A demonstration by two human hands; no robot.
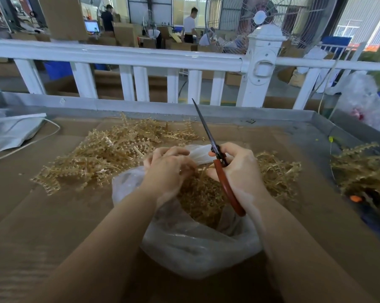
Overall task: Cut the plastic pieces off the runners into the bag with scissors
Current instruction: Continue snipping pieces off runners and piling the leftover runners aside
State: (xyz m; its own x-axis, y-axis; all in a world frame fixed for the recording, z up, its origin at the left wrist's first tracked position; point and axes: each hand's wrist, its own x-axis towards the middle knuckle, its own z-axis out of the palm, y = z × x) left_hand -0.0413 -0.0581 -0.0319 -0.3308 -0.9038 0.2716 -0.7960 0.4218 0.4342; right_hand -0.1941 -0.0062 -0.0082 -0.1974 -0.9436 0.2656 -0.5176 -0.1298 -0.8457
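Right hand (232, 169): wraps the red-handled scissors (219, 162), blades together, tip pointing away and up.
Left hand (169, 169): fingers curled, seemingly pinching a runner over the bag; exact hold unclear.
Bag (197, 241): open beneath both hands, holding cut pieces (202, 197).
Uncut runners (106, 154): heaped beyond the left hand.
Risk: fingertips nearly meet at the pivot, so a hurried snip may nick the left fingers or fling pieces past the bag's slack rim.
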